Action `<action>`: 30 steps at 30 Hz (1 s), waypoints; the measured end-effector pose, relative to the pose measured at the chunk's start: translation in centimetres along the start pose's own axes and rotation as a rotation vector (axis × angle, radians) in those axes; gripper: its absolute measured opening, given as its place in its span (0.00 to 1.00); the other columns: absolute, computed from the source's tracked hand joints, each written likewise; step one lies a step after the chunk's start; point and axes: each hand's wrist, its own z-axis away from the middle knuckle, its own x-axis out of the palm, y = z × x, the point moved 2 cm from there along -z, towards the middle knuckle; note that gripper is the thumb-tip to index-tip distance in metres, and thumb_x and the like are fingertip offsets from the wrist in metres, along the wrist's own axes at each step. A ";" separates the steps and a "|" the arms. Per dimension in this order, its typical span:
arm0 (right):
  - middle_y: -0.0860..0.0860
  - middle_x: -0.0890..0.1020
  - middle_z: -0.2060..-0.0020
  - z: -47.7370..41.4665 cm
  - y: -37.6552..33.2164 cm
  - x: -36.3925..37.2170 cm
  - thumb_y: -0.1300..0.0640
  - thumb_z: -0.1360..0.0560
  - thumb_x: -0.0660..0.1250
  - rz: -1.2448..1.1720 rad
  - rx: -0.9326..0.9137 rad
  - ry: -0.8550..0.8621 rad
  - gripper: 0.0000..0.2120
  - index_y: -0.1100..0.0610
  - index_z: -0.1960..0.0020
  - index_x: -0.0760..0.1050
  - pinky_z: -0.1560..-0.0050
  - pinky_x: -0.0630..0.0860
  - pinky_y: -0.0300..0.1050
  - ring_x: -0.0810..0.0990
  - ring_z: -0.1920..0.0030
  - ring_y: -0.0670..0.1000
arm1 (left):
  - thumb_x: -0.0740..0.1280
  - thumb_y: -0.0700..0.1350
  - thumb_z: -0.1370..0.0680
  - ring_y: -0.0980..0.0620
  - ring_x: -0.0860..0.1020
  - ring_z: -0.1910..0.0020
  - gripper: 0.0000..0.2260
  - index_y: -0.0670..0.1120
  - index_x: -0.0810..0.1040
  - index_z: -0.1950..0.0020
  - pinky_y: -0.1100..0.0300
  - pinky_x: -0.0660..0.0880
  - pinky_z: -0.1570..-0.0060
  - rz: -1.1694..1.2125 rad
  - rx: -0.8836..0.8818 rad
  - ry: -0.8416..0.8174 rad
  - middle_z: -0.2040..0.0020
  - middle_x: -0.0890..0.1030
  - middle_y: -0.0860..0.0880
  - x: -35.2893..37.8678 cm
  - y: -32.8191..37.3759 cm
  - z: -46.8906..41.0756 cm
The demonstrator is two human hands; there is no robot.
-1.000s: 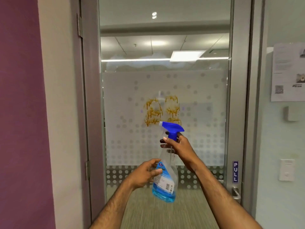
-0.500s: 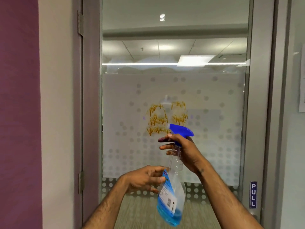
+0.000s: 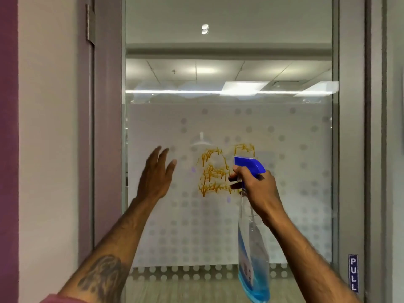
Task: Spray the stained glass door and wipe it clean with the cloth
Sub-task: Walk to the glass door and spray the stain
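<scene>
Left hand [image 3: 156, 174] raised at 9 o'clock of the stain, fingers spread, holding nothing; orange stain [image 3: 220, 171] mid glass door [image 3: 284, 149]; right hand [image 3: 256, 186] at its 3 o'clock wrapped round spray bottle [image 3: 253, 248]; spraying step, next squeeze trigger; no cloth visible

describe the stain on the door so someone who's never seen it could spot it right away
Look at the glass door and its frosted, dotted band. Just left of the blue sprayer head of the spray bottle sits the stain: yellow-orange drippy streaks, the only coloured marks among pale grey dots.
</scene>
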 end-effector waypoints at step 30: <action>0.61 0.84 0.65 -0.4 0.8 2.7 0.42 0.24 0.64 0.404 0.000 0.278 0.22 0.60 0.62 0.80 0.59 0.81 0.55 0.83 0.63 0.60 | 0.52 0.63 0.19 0.41 0.48 0.18 0.33 0.50 0.52 0.17 0.36 0.46 0.23 -0.495 0.307 0.394 0.17 0.50 0.43 6.1 -6.5 -5.5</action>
